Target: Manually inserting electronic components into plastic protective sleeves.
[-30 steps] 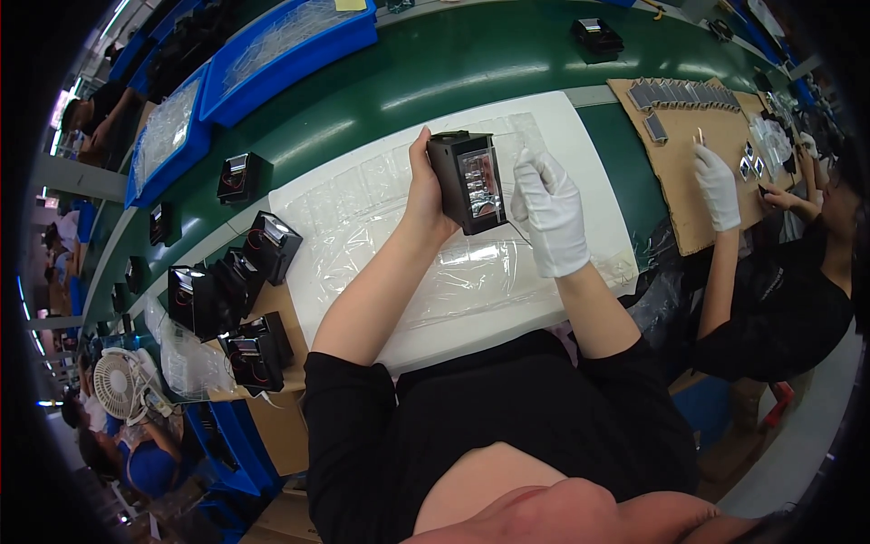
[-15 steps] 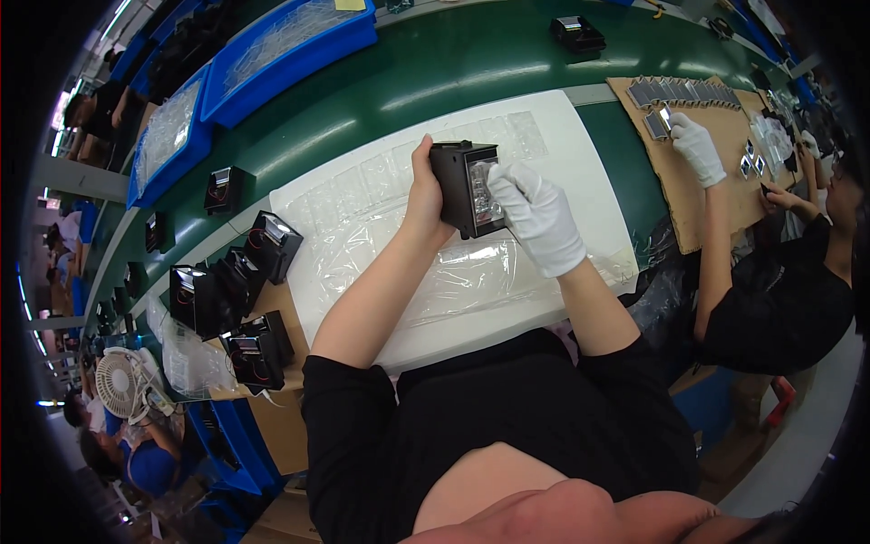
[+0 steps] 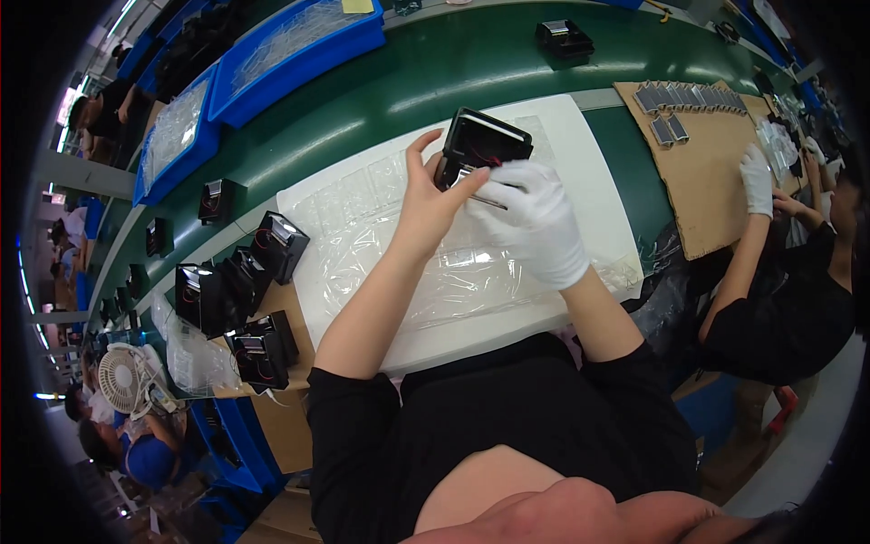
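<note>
Above the white board point(image 3: 399, 340) I hold a black box-shaped housing point(image 3: 489, 136), its hollow side turned up, with a red wire and a shiny metal part inside. My left hand point(image 3: 433, 195), bare, grips the housing at its left and near side, thumb across the front edge. My right hand point(image 3: 535, 222), in a white glove, is curled against the housing's near right side; its fingertips are partly hidden by the housing and the other hand. Clear plastic film point(image 3: 362, 258) lies over the board beneath both hands.
Several similar black housings point(image 3: 245, 272) cluster at the left. Blue bins point(image 3: 299, 59) of clear plastic parts stand at the back left; another housing point(image 3: 564, 41) sits on the green table. At the right, a co-worker's gloved hand point(image 3: 756, 181) is over cardboard point(image 3: 689, 208) holding grey parts.
The housing has been turned so its hollow inside faces up, and moved slightly away. My right hand has shifted from its clear front to the near edge. The co-worker's hand has drawn back.
</note>
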Motion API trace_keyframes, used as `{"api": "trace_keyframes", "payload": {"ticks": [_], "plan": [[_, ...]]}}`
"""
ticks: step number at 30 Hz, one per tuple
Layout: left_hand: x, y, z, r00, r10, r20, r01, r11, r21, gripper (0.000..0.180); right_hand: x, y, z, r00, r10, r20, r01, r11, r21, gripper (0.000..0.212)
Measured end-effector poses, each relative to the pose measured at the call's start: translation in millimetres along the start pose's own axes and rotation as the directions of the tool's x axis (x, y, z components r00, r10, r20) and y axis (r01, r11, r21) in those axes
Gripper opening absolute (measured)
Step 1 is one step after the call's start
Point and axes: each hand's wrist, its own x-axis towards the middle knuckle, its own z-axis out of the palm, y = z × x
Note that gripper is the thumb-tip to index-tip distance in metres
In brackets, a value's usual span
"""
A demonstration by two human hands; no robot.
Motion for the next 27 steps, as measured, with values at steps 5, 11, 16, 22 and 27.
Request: {"api": "trace_keyframes", "payload": {"ticks": [5, 11, 16, 22, 27], "plan": [[-8.0, 11.3, -17.4, 0.995, -0.015, 0.098, -0.009, 0.971, 0.24, 0.081, 18.5, -7.7, -15.9, 0.935, 0.108, -0.338, -0.129, 0.991, -0.042, 0.04], [35.4, 10.7, -33.8, 0.997, 0.059, -0.047, -0.044, 0.96, 0.277, 0.081, 0.1, -11.9, -21.7, 0.922, 0.379, -0.081, -0.371, 0.923, 0.098, 0.031], [108.6, -14.5, -112.2, 0.886, 0.294, -0.359, -0.03, 0.808, 0.588, 0.075, -32.0, -37.2, -50.4, 0.676, 0.344, 0.651, -0.429, 0.903, -0.032, 0.022], [22.1, 14.4, -45.1, 0.943, 0.195, 0.27, -0.316, 0.782, 0.537, 0.019, -46.7, 33.7, -54.8, 0.967, 0.216, 0.139, -0.166, 0.939, -0.302, 0.021], [-80.7, -23.9, -22.1, 0.644, 0.021, 0.764, -0.591, 0.649, 0.48, 0.035, -47.3, 16.4, -34.7, 0.931, 0.359, 0.067, -0.334, 0.911, -0.242, 0.029]]}}
